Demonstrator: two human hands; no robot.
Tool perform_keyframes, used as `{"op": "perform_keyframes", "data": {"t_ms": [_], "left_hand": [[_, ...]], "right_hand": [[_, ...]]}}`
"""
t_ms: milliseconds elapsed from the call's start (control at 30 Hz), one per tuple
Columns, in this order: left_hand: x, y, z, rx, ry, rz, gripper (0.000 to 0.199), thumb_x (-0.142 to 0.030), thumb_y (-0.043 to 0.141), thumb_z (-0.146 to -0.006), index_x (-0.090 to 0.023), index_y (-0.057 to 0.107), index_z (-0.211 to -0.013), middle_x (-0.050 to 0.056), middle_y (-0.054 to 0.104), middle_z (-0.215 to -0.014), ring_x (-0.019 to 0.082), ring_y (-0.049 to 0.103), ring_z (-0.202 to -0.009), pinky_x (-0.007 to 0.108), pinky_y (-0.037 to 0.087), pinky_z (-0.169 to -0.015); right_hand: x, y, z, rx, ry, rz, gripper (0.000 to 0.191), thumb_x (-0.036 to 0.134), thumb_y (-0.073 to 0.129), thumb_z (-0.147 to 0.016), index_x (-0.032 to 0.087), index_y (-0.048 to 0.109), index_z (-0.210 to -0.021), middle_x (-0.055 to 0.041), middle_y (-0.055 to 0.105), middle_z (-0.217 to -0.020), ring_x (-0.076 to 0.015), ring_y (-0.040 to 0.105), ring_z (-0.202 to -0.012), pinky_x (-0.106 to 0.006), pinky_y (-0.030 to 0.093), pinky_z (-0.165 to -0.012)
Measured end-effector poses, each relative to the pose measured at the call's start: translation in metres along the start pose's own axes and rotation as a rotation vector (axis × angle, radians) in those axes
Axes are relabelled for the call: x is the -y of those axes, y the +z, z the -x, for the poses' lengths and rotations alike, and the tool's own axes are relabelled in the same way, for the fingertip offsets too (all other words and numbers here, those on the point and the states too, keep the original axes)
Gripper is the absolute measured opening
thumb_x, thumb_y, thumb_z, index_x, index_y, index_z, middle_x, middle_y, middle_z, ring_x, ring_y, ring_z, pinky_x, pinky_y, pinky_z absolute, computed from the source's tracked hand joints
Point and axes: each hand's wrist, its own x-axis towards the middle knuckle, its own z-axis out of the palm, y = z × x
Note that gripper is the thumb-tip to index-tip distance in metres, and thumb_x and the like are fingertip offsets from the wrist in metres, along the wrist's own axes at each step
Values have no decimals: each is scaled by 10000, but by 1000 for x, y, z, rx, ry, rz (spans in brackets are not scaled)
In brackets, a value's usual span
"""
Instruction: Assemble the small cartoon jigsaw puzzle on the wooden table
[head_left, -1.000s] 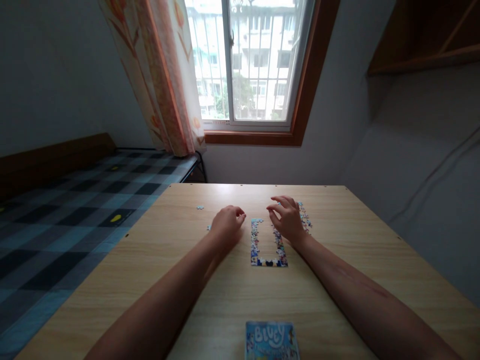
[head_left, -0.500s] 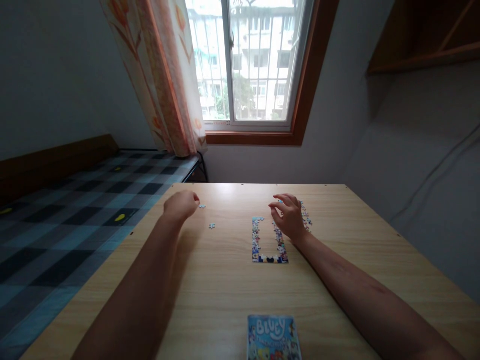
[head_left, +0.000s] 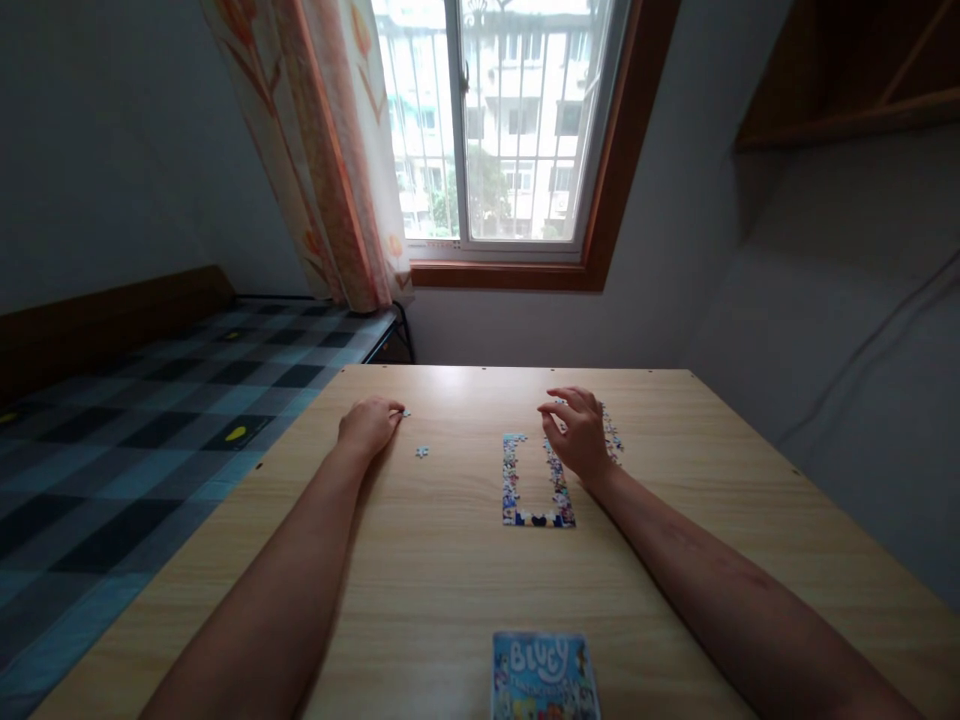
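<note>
At the far left of the table, my left hand [head_left: 367,425] has its fingertips pinched on a small light-blue jigsaw puzzle piece [head_left: 407,413]. Another loose blue puzzle piece [head_left: 422,453] lies nearer to me. My right hand [head_left: 577,430] hovers with thumb and fingers apart and nothing between them. It hides part of the puzzle's top and right side. Just left of it lies the joined puzzle border [head_left: 510,480], a tall rectangle with an open middle. Behind my right hand, several mixed pieces [head_left: 613,435] show in part.
A blue "Bluey" puzzle box [head_left: 545,678] lies at the near edge of view on the wooden table [head_left: 435,590]. A bed with a checked cover [head_left: 165,420] stands left of the table. Beyond are a curtain [head_left: 330,150] and a window [head_left: 525,130].
My left hand has moved slightly right and lower, and its fingertips now reach the far-left puzzle piece, which lay just beside them. My right hand stays in place.
</note>
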Motion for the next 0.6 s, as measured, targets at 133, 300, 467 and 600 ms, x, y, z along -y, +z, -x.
{"op": "perform_keyframes", "data": {"t_ms": [133,300,467,600], "left_hand": [[-2,-3,0,1,-7,-14,328,-361,518,-929,-298,779,-1119,46,734,-1232,254,640,-1119,291,486,-897],[-6,-3,-1,2,19,-7,285,-317,538,-910,-265,782,-1048,61,742,-1192,250,656,-1102,283,489,-885],[-11,-9,-5,81,47,-12,270,-267,556,-871,-238,786,-1010,73,758,-1143,244,675,-1067,280,488,-884],[-16,-13,-5,179,73,16,255,-245,587,-822,-232,794,-969,78,776,-1064,244,686,-1001,277,486,-832]], "right_hand": [[1,-1,0,4,-7,4,132,220,630,-924,263,750,-887,-42,714,-1167,-266,561,-1193,-436,385,-1051],[0,-1,0,15,-2,-3,123,216,637,-912,262,750,-898,-46,715,-1166,-270,559,-1192,-438,385,-1046],[1,-3,-1,29,-18,-6,133,220,618,-924,259,744,-907,-46,710,-1171,-265,549,-1197,-426,389,-1046],[0,-3,-1,30,-18,-22,143,213,616,-925,261,750,-910,-51,709,-1171,-266,549,-1201,-428,392,-1054]]}}
